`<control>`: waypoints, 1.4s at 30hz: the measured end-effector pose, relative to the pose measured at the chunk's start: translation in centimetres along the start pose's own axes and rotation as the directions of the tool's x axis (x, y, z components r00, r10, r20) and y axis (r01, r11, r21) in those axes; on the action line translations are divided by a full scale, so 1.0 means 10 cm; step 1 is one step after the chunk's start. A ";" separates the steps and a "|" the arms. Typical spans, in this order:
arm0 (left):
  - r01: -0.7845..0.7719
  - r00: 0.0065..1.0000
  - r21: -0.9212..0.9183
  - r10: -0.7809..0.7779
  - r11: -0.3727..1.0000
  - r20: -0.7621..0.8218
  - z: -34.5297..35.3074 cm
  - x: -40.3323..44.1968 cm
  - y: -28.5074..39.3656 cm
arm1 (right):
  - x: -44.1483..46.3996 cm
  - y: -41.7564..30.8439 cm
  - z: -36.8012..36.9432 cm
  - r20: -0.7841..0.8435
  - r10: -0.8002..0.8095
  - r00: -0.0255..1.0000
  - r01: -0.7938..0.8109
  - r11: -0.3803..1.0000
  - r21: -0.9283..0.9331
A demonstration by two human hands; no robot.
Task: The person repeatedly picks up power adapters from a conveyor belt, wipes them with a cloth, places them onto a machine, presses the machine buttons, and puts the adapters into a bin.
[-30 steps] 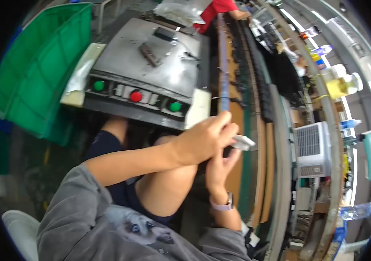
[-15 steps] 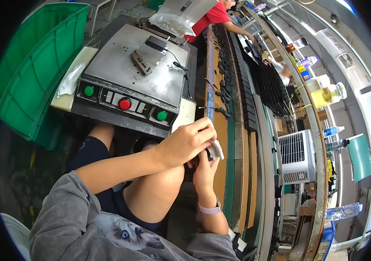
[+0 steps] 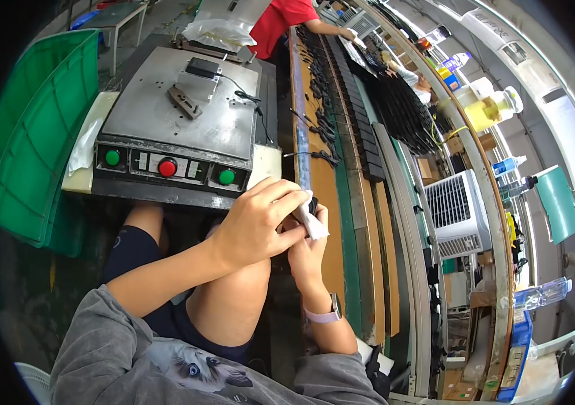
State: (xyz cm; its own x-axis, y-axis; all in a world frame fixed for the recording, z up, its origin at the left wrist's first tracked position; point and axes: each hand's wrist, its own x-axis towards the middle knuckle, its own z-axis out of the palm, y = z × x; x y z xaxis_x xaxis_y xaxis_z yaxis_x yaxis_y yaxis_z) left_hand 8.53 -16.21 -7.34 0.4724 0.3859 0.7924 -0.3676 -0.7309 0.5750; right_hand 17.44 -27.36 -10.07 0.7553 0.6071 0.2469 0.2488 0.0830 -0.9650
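My left hand (image 3: 257, 219) is closed, fingers pinching a crumpled white cloth (image 3: 312, 223). My right hand (image 3: 308, 256), with a watch on a light pink strap (image 3: 323, 315) at its wrist, is closed just beside it. Between the two hands a small part of a black object (image 3: 313, 205) shows, held by my right hand with the cloth against it. Most of this object is hidden by my fingers and the cloth, so its kind cannot be made out. Both hands are above my knee, in front of the bench edge.
A metal machine (image 3: 176, 111) with green and red buttons stands ahead, a black adapter (image 3: 202, 67) and a metal bar (image 3: 184, 102) on top. A green crate (image 3: 38, 142) is left. Rows of black adapters (image 3: 355, 101) line the conveyor at right. A person in red (image 3: 281, 23) reaches over it.
The whole view has shifted, with the machine and bench further left and up. My left hand has tilted, and the cloth now hangs lower between both hands. The other person's arm still reaches over the line.
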 end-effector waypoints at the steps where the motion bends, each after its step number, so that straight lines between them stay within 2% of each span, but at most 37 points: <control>1: -0.005 1.000 0.000 0.005 1.000 0.007 0.00 0.00 0.00 | 0.00 0.06 -0.04 0.015 -0.037 0.999 0.038 0.997 -0.070; 4: -0.005 0.999 0.040 0.003 0.999 0.036 -0.01 -0.03 -0.03 | -0.01 0.13 -0.09 0.021 -0.106 0.994 0.108 0.978 -0.175; 7: 0.056 0.998 -0.024 -0.057 0.998 -0.013 0.02 -0.02 0.03 | -0.02 0.05 -0.08 0.000 -0.171 0.985 0.167 0.959 -0.228; 10: 0.180 0.979 -0.146 -0.192 0.973 -0.074 0.03 0.01 0.09 | 0.01 -0.01 -0.07 0.017 -0.279 0.960 0.271 0.914 -0.302; 13: 0.023 1.000 0.078 -0.023 0.997 -0.006 0.02 -0.02 0.03 | 0.00 -0.04 -0.09 0.003 -0.180 0.984 0.175 0.949 -0.262; 15: -0.030 0.999 0.170 0.025 0.985 0.031 0.02 -0.03 0.01 | -0.03 -0.03 -0.10 -0.003 -0.159 0.987 0.152 0.954 -0.259; 16: -0.061 0.997 0.216 0.052 0.974 0.049 0.02 -0.03 0.01 | -0.03 -0.04 -0.09 -0.009 -0.201 0.979 0.191 0.941 -0.280; 19: -0.098 0.995 0.196 0.093 0.976 0.036 -0.01 -0.01 0.04 | -0.04 -0.11 -0.03 -0.019 -0.417 0.909 0.377 0.840 -0.391; 25: -0.153 0.988 0.169 0.154 0.974 0.003 0.01 -0.05 0.05 | -0.10 -0.10 -0.06 -0.034 -0.517 0.856 0.443 0.764 -0.470; 28: -0.196 0.979 0.096 0.201 0.976 -0.041 0.03 -0.01 0.01 | -0.09 -0.13 -0.08 -0.032 -0.452 0.892 0.399 0.816 -0.418; 32: -0.259 0.965 0.093 0.254 0.961 0.064 0.02 0.10 -0.12 | 0.05 -0.15 -0.23 0.002 -0.225 0.974 0.213 0.923 -0.320; 35: -0.279 0.958 0.150 0.266 0.948 0.105 0.03 0.12 -0.09 | 0.06 -0.23 -0.25 0.013 -0.145 0.989 0.142 0.946 -0.291; 38: -0.289 0.956 0.296 0.260 0.910 0.136 0.08 0.11 -0.03 | 0.05 -0.21 -0.26 0.012 -0.150 0.989 0.148 0.954 -0.259; 42: -0.274 0.956 0.231 0.238 0.934 0.171 0.08 0.14 -0.04 | -0.01 -0.13 -0.19 -0.057 -0.221 0.974 0.198 0.941 -0.275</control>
State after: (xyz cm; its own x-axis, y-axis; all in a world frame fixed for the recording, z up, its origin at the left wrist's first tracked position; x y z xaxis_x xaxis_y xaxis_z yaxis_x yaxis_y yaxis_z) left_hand 10.01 -15.79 -6.60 0.5008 0.0988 0.8599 -0.2878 -0.9179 0.2731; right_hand 18.21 -29.08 -8.64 0.7149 0.5275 0.4590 0.5502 -0.0192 -0.8348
